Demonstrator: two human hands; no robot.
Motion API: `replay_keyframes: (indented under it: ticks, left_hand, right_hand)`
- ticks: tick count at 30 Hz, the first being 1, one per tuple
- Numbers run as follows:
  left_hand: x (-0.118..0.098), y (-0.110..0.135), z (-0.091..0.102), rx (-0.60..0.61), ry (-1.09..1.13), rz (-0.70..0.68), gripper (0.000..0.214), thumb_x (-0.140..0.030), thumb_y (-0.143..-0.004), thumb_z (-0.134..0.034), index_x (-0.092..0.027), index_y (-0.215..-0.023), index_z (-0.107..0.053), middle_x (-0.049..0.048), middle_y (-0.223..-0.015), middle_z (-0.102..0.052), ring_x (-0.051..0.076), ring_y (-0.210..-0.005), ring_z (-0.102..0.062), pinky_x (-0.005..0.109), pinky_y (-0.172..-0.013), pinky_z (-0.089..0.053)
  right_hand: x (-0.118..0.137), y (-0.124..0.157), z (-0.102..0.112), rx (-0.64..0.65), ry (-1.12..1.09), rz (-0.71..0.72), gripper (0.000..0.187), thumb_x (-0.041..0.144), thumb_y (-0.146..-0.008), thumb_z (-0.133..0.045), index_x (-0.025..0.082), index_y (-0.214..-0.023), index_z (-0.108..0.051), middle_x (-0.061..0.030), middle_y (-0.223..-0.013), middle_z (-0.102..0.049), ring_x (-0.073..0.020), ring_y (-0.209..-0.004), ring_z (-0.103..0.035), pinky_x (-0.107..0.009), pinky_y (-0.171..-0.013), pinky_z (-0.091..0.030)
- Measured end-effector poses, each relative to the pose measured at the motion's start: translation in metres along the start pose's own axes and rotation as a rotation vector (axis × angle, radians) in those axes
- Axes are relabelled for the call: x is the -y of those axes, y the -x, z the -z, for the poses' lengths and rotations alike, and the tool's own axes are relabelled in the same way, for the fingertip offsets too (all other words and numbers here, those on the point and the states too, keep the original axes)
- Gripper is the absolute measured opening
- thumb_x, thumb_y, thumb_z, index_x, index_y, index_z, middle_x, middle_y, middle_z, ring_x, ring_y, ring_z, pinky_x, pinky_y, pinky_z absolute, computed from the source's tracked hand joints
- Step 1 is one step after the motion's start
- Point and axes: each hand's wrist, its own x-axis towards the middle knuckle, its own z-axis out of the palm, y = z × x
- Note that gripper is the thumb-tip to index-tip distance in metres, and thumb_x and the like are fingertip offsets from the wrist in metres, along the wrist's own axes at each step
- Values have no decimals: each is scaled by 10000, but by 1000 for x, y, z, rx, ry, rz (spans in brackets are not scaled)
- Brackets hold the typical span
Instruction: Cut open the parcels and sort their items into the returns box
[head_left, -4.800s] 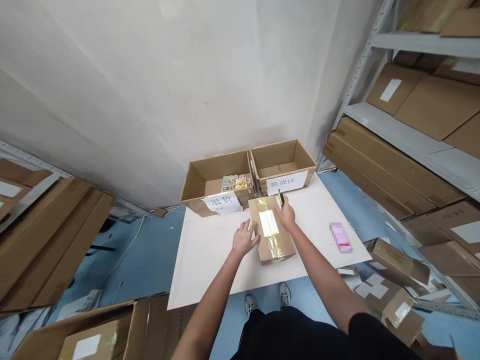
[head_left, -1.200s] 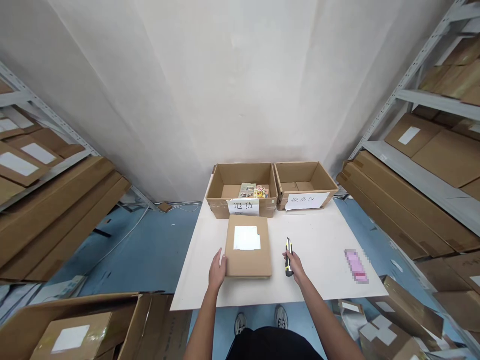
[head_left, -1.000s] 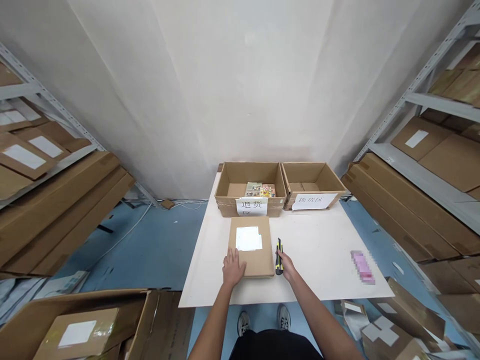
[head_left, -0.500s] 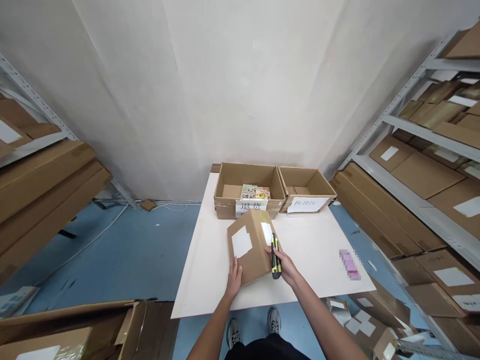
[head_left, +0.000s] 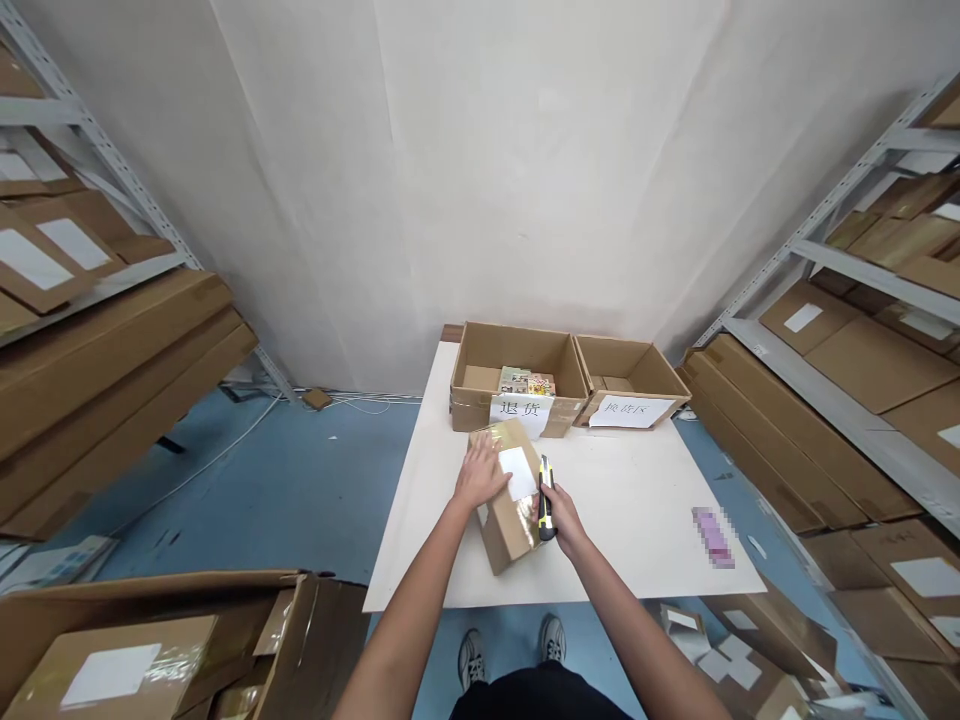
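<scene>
A taped cardboard box (head_left: 510, 530) with white labels sits at an angle on the white table (head_left: 420, 520) in front of me. Spread over its taped upper face, near the far left edge, is my left hand (head_left: 482, 472), its fingers flat and holding nothing. My right hand (head_left: 561, 515) grips a black and yellow box cutter (head_left: 546, 505) beside the right side of the box, the tool pointing away from me. Whether the right fingers also touch the box I cannot tell.
Two open cartons with handwritten paper signs, a left one (head_left: 465, 408) holding small printed packs and a right one (head_left: 664, 385), stand along the table's back. A blurred pink item (head_left: 712, 537) lies at the right. Shelves of boxes flank both sides; a large open carton (head_left: 300, 630) stands lower left.
The box has been turned so its taped, labelled face is up. My left hand has moved from its near left side onto that face. The box cutter stays in my right hand.
</scene>
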Motion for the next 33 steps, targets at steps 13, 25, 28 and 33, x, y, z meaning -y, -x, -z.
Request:
replay_keyframes:
  ticks: [13,25,28,33]
  left_hand:
    - [-21,-32,-39,209,-108,289,1243,-810,-698,-664,-147,-1643,-202,183,-1738,-59,378,-1604,10,510,-1295,-125]
    - [39,-28,2,498,-65,71,1370,-709,-555,-827,-215,-1658,-181,138,-1743,-2,353,-1609,0,522,-1295,-121]
    - [43,-26,-5,455,16,75,1417,-742,-540,-821,-172,-1659,-166,153,-1742,41,344,-1604,59,466,-1302,-130]
    - [41,-22,-5,424,55,115,1488,-777,-547,-789,-140,-1667,-44,150,-1738,89,335,-1597,103,468,-1307,-102]
  right_hand:
    - [34,-70,-19,-72,772,269,630,261,-885,-525,293,-1497,-381,13,-983,-720,-132,-519,-634,-273,-616,-558]
    - [20,-146,-81,206,1335,342,665,110,-899,-515,203,-1549,-405,-109,-1410,-642,-247,-1244,-621,-347,-1061,-459]
    - [16,-145,-79,231,1347,342,649,127,-931,-494,206,-1564,-378,-107,-1434,-627,-246,-1261,-608,-343,-1065,-447]
    - [21,-135,-85,243,1460,265,625,154,-966,-466,214,-1579,-361,-136,-1403,-644,-280,-1195,-642,-369,-1004,-461]
